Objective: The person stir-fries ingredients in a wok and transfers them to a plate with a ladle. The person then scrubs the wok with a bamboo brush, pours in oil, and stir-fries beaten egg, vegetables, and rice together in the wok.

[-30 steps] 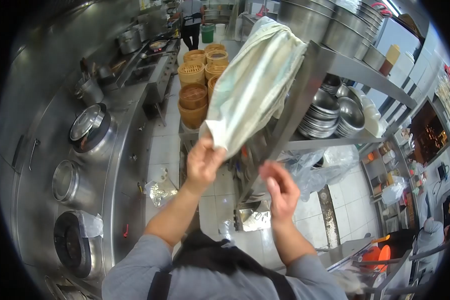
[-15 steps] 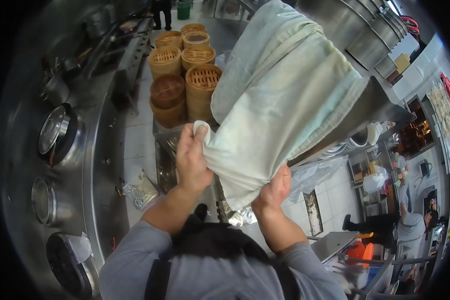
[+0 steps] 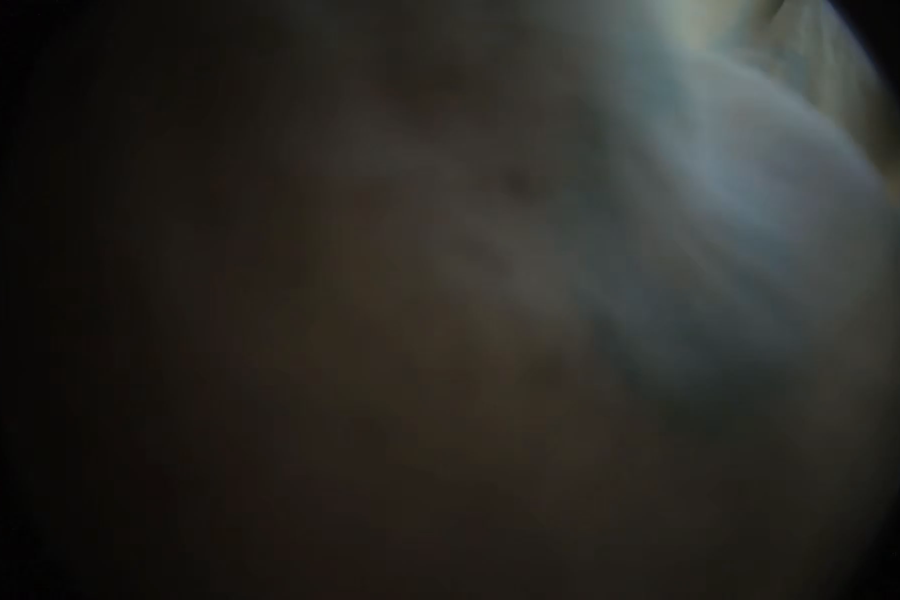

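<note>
Almost the whole head view is covered by a dark, blurred surface (image 3: 420,330) very close to the lens. Towards the upper right it turns into a paler, bluish-grey area (image 3: 770,180) with soft folds, like fabric. It may be the pale cloth seen half a second ago, but the blur leaves this unsure. Neither my left hand nor my right hand can be made out, so what they hold or touch is hidden.
A thin strip of brighter, blurred background (image 3: 850,90) shows at the top right edge. Its contents are too smeared to name. Everything else around is hidden.
Half a second ago both hands gripped a large pale cloth before me, with bamboo steamers beyond. Now something close and dark blocks the lens, and hands, cloth and kitchen are lost from sight.
</note>
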Demonstrator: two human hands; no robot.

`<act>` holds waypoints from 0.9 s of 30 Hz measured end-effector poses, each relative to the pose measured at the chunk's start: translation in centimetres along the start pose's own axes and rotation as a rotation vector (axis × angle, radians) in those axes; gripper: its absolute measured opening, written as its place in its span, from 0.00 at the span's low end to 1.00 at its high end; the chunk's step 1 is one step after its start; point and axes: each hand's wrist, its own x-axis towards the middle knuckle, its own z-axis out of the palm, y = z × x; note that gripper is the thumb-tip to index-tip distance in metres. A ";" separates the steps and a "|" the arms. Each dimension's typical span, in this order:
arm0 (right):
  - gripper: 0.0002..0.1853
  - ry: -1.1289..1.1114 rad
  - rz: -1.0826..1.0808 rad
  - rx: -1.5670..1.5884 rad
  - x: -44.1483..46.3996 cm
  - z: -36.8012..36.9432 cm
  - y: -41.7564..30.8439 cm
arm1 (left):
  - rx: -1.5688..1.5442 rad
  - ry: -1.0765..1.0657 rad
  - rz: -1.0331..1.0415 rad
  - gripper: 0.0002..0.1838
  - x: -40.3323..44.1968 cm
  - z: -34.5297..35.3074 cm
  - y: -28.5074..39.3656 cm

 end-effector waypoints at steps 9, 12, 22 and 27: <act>0.39 -0.030 -0.056 -0.144 0.0 0.1 0.3 | 0.056 -0.074 -0.056 0.20 -0.7 -0.5 -1.3; 0.38 -0.033 -0.059 -0.172 -0.2 0.0 0.0 | 0.065 -0.084 -0.076 0.20 -0.5 -0.5 -1.5; 0.34 -0.048 -0.099 -0.256 -0.6 0.2 0.0 | 0.073 -0.120 -0.107 0.19 -0.8 -1.0 -1.9; 0.32 -0.054 -0.124 -0.275 -0.8 0.7 0.5 | 0.082 -0.161 -0.110 0.18 -1.0 -1.7 -1.9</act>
